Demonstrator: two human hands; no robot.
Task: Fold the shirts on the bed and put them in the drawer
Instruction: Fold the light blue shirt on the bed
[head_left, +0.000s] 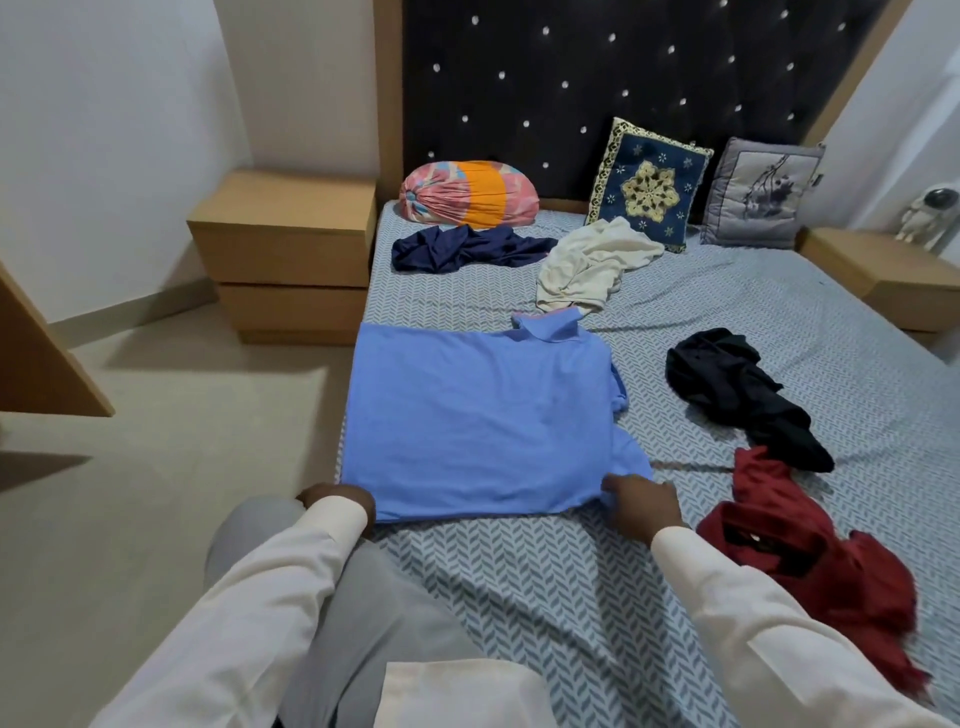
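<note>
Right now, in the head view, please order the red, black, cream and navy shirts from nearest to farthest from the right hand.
Measured from the right hand, which holds the blue shirt at its hem:
1. Red shirt, just to the hand's right.
2. Black shirt, beyond it, on the right.
3. Cream shirt, farther up, mid-bed.
4. Navy shirt, far back on the left.

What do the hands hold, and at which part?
The blue shirt, by its near hem: left hand at the left corner, right hand at the right.

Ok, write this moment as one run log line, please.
step: folding blue shirt; left hand: holds hem corner; right hand: holds hem corner; waiting: navy shirt, white shirt, black shirt, red shirt
</note>
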